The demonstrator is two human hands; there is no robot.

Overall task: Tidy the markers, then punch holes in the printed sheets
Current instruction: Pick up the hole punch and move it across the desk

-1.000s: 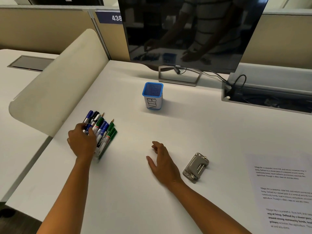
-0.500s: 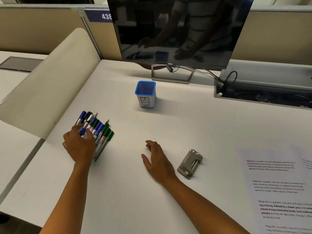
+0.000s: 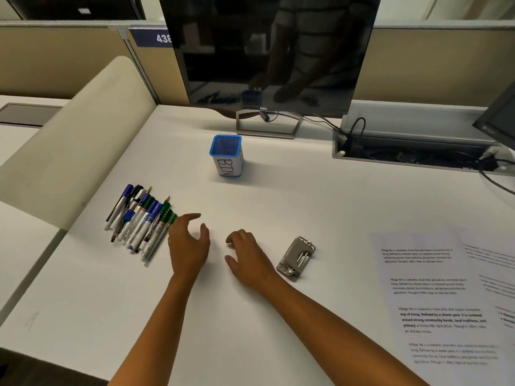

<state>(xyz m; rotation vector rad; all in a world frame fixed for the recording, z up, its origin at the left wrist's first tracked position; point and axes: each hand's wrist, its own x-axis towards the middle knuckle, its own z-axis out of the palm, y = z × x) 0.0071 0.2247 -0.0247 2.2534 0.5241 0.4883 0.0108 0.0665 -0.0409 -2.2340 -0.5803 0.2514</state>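
The markers (image 3: 140,221) lay in a loose slanted row at the left of the frame on the white desk (image 3: 306,207), caps mostly pointing up and away, with a couple of pencils mixed in. The left hand (image 3: 188,245) was just right of the row, fingers relaxed and spread, holding nothing – whether it touched the nearest green marker could not be told. The right hand (image 3: 248,259) rested near the middle of the frame, fingers loosely bent, also empty. Just right of it sat the grey metal hole punch (image 3: 296,259). The printed sheets (image 3: 440,296) lay at the right edge – overlapping. The blue mesh bin (image 3: 226,156), labelled BIN, stood upright above centre, before the dark monitor (image 3: 267,51)
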